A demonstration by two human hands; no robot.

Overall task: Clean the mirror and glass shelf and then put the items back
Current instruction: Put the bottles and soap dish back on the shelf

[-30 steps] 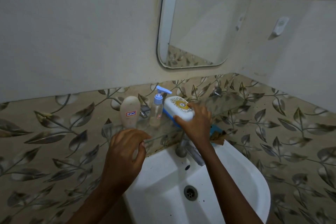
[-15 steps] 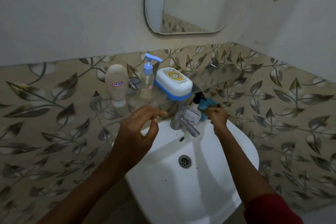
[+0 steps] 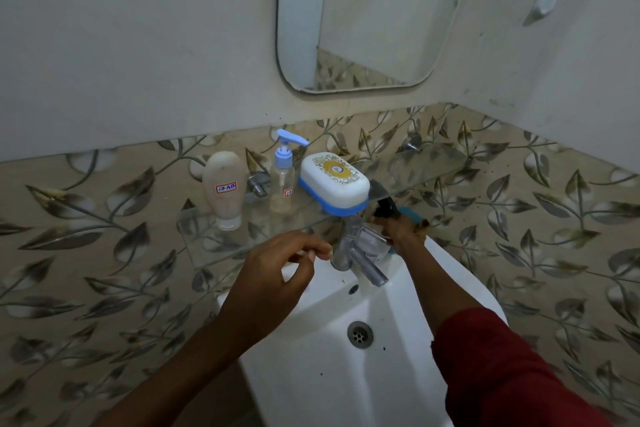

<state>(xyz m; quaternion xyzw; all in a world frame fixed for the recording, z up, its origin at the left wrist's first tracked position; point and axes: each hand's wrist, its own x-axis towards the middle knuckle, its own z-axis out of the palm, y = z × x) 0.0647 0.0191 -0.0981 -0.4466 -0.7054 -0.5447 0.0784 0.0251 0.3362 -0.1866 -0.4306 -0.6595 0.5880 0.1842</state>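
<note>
Take the glass shelf as your landmark: a clear, thin pane fixed to leaf-patterned tiles, with the rounded-corner mirror on the plain wall above it. Below its front edge sits the smooth white basin, dry as far as you can see, its metal drain in the bowl and a chrome tap rising just under the pane. On the shelf's left part stand 3 items in a row: a soap case, oval, white lid with a gold ornament over a blue base, closed so its contents are hidden; left of it a cream squeeze tube standing on its cap, labelled "17AB"; between them a clear pump bottle with a blue head and a little yellowish liquid at the bottom. Your left hand hovers in front of the shelf edge, fingers loosely curled, holding nothing. Your right hand, under the shelf beside the tap, is wrapped around a spray bottle with a black trigger.
</note>
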